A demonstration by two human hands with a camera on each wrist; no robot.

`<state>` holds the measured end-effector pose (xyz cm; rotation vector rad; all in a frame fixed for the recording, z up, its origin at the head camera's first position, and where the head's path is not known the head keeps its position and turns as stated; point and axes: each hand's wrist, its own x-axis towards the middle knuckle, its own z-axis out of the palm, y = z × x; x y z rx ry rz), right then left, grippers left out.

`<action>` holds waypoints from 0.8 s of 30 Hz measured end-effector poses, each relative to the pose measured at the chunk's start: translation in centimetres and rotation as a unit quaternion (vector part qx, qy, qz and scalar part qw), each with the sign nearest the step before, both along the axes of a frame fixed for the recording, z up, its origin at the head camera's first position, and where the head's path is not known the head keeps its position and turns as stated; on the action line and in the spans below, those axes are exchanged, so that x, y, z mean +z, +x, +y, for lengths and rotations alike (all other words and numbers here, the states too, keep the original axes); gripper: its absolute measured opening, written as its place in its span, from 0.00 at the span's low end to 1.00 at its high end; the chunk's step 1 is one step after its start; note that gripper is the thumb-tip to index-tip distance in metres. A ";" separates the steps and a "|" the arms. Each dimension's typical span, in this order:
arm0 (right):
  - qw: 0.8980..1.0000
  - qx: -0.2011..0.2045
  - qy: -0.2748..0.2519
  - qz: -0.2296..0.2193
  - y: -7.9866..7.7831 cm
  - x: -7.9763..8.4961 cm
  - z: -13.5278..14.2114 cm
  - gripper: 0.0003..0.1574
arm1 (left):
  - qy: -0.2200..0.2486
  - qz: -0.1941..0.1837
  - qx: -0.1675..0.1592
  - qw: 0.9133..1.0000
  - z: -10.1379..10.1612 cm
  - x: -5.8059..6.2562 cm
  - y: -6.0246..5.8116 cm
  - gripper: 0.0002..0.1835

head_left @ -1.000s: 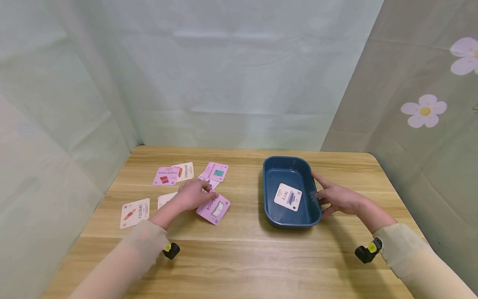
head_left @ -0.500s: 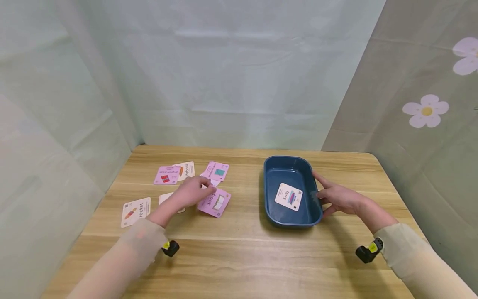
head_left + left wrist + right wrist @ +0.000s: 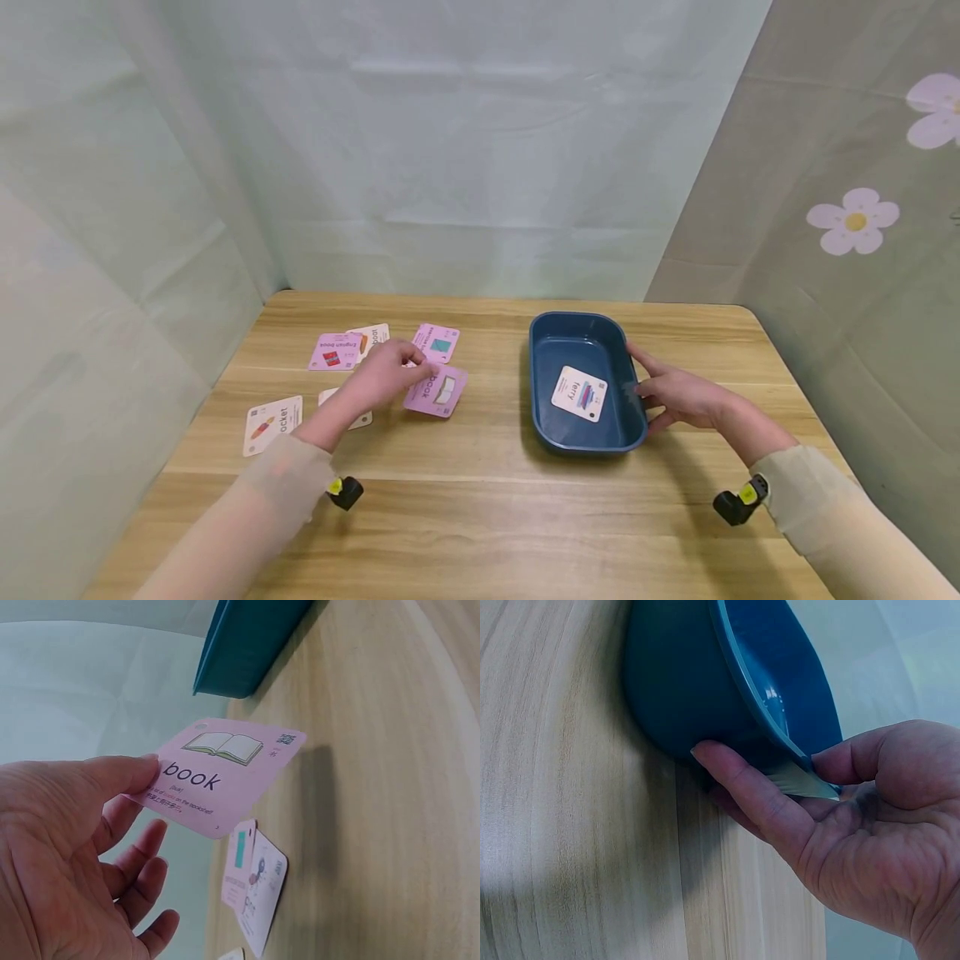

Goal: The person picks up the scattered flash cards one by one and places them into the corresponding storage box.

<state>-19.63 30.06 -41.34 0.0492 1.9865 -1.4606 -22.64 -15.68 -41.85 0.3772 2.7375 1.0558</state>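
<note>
My left hand (image 3: pixel 382 375) pinches a pink "book" picture card (image 3: pixel 225 780) between thumb and finger. The card is lifted off the table, its shadow falling beside it in the left wrist view. My right hand (image 3: pixel 686 400) rests against the outer right side of a blue rectangular tray (image 3: pixel 573 352), the thumb at the rim and the straight fingers along the wall. Inside the tray lies a white "ferry" card (image 3: pixel 580 394). Just behind my left hand is a pink exercise book card (image 3: pixel 438 340), overlapping a white card (image 3: pixel 262 892).
On the left of the wooden table (image 3: pixel 480 533) lie a pink "English book" card (image 3: pixel 333 352), a white card (image 3: pixel 375 337) partly under it, a rocket card (image 3: pixel 272 425) and another white card (image 3: pixel 360 419) half hidden by my left arm. Cloth hangs behind.
My left hand has drawn the book card slightly back and tilted it; the card has turned. My right hand and the tray have stayed in place.
</note>
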 end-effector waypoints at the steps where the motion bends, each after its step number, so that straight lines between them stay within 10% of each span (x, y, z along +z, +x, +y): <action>1: 1.000 0.000 -0.001 0.000 0.0 0.0 0.0 0.53 | 0.005 0.003 0.001 1.000 0.1 0.1 0.0 0.11; 24: 1.000 -0.001 -0.001 0.001 0.1 -0.2 0.0 0.53 | 0.060 0.059 0.015 0.996 3.6 2.8 -1.2 0.13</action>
